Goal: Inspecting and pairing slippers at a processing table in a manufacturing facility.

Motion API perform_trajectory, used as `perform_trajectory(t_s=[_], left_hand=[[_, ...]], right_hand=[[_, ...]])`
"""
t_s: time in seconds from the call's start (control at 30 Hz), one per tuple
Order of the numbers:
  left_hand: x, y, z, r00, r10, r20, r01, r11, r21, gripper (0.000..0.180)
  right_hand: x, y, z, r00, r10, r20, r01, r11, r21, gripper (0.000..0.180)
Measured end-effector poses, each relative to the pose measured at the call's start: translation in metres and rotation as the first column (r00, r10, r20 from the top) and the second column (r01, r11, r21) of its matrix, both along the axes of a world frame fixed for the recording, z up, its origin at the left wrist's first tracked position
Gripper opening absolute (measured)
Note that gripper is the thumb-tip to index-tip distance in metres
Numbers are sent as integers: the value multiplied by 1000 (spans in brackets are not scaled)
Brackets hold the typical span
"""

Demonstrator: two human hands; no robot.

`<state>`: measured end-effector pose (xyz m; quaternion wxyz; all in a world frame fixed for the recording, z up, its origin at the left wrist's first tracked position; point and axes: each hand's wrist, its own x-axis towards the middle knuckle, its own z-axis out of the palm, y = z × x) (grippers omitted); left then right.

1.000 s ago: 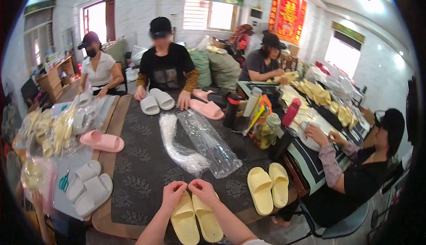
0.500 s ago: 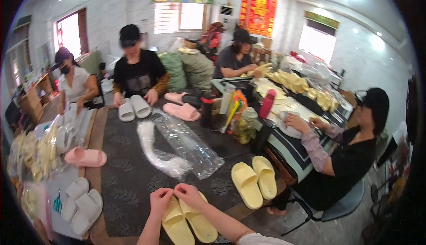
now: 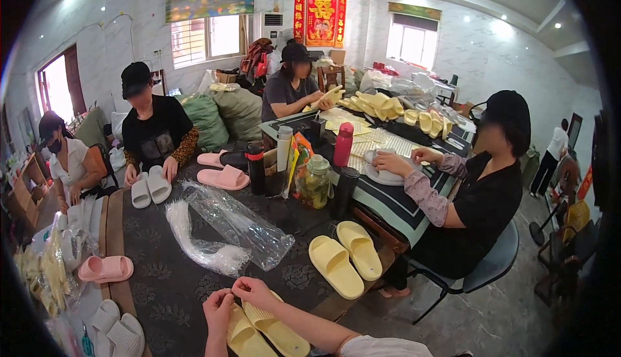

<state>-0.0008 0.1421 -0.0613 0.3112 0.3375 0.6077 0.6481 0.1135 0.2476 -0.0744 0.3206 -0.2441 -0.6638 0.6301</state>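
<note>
A pair of yellow slippers (image 3: 275,331) lies at the table's front edge, right under my hands. Over their upper ends, my left hand (image 3: 218,310) is closed with its fingertips pinched together. Beside it my right hand (image 3: 255,293) pinches in the same way, a small gap between the two. Whatever the fingertips hold is too small to make out. Beyond them lies a bundle of thin white strands (image 3: 197,237) in clear plastic, beside a clear plastic bag (image 3: 246,227). To the right rests a second pair of yellow slippers (image 3: 336,266).
Grey slippers (image 3: 123,337) and a pink pair (image 3: 107,268) lie at left. Another pink pair (image 3: 223,178), a black bottle (image 3: 255,168) and a glass jar (image 3: 315,182) stand farther back. Co-workers sit around the tables; one handles grey slippers (image 3: 151,187). A chair (image 3: 491,260) stands at right.
The view has swung to the right, so everything appears shifted left. My hands stay pinched close together over the yellow slippers, the left one slightly lower than the right.
</note>
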Motion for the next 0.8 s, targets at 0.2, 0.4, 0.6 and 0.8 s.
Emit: perform_trajectory(t_s=[0.2,0.4,0.6,0.8], left_hand=[[-8,0,-9,995,-1,96,-4,999,46,6],[-5,-4,-8,992,43,116,-49,998,50,3],[0,-2,-4,997,9,71,-11,1000,25,4],[-13,-8,-6,987,156,25,-157,986,49,10]], right_hand=[[-3,3,-9,996,77,40,-80,992,98,17],[2,-3,5,990,55,128,-70,991,115,14],[5,-1,1,991,75,113,-84,994,76,15],[6,-8,44,960,-214,-180,278,805,525,10]])
